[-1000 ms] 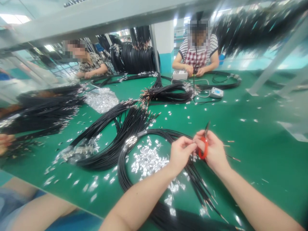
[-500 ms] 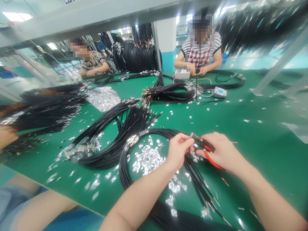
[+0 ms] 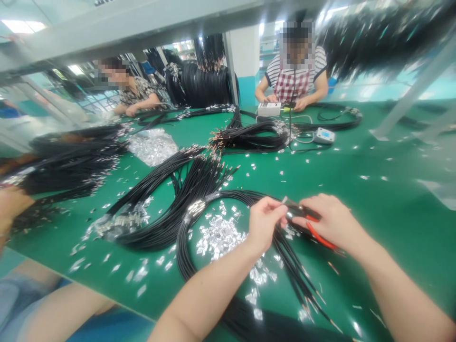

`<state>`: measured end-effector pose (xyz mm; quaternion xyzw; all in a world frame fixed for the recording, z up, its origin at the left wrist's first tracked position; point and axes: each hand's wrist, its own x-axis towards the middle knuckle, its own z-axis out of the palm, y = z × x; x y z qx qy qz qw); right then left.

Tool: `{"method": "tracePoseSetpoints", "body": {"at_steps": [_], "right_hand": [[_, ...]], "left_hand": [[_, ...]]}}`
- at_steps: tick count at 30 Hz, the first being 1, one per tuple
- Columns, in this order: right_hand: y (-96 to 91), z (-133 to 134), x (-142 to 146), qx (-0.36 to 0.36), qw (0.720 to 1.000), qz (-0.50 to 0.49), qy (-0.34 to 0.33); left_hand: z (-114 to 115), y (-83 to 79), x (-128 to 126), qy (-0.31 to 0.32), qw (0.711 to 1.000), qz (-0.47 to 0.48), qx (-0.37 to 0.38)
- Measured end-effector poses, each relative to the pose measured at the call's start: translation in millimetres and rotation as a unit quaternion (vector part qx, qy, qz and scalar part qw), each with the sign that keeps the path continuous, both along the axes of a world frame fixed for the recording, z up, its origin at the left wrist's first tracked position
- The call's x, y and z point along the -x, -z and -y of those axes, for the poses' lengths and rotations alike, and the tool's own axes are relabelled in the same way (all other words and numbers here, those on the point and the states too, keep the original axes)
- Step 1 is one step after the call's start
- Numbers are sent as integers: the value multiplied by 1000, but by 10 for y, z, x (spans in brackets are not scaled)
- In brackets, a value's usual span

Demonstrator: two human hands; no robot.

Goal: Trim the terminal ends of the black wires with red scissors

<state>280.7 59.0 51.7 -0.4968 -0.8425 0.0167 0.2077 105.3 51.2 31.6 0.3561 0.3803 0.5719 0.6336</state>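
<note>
My left hand (image 3: 262, 223) is closed in a pinch on the end of a thin black cable (image 3: 285, 202) with a small silver piece at its tip. My right hand (image 3: 331, 221) grips red-handled scissors (image 3: 318, 235), their blades pointing left toward the pinched cable end. Both hands hover over a looped bundle of black cables (image 3: 185, 242) lying on the green table (image 3: 374, 213). Inside the loop lies a heap of silver foil scraps (image 3: 217, 237).
More black cable bundles (image 3: 192, 175) fan across the middle and left. A bag of silver pieces (image 3: 153, 145) sits further back. Two people work at the far side, one by a white box (image 3: 270, 109). A small white device (image 3: 323, 136) lies nearby. Someone's hand (image 3: 9, 204) shows at the left edge.
The scissors swung from pointing upward to lying nearly level, blades toward my left hand. My right hand moved slightly right and my left hand kept its pinch.
</note>
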Motion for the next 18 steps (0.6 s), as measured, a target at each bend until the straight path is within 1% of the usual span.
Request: {"method": "tracePoseSetpoints", "body": {"at_steps": [2, 3, 4, 5, 6, 8, 10, 11, 12, 13, 16, 18], "right_hand": [[-24, -14, -21, 31, 999, -43, 12], [-37, -9, -12, 54, 995, -82, 21], [-49, 4, 15, 79, 987, -137, 31], [-59, 26, 59, 104, 973, -203, 41], [-65, 54, 117, 128, 951, -276, 50], [-67, 115, 253, 159, 894, -415, 62], [-57, 166, 377, 183, 839, -508, 64], [-50, 183, 422, 192, 820, -535, 65], [-43, 194, 455, 197, 807, -552, 69], [-37, 201, 476, 200, 801, -560, 74], [-23, 201, 490, 202, 792, -570, 85], [-10, 191, 478, 212, 780, -584, 74]], "left_hand": [[12, -23, -1, -14, 1000, 9, -6], [18, -29, -5, -17, 1000, 9, -7], [25, -31, -11, -15, 1000, 6, -7], [33, -27, -21, -9, 1000, 2, -5], [41, -19, -32, -2, 1000, -2, -4], [61, 10, -56, 9, 1000, -12, -4], [81, 43, -77, 13, 1000, -25, -7], [90, 59, -84, 13, 999, -34, -10], [98, 73, -90, 13, 999, -42, -12], [106, 85, -93, 13, 999, -49, -15], [124, 105, -99, 21, 998, -63, -24], [133, 107, -99, 38, 997, -61, -24]]}}
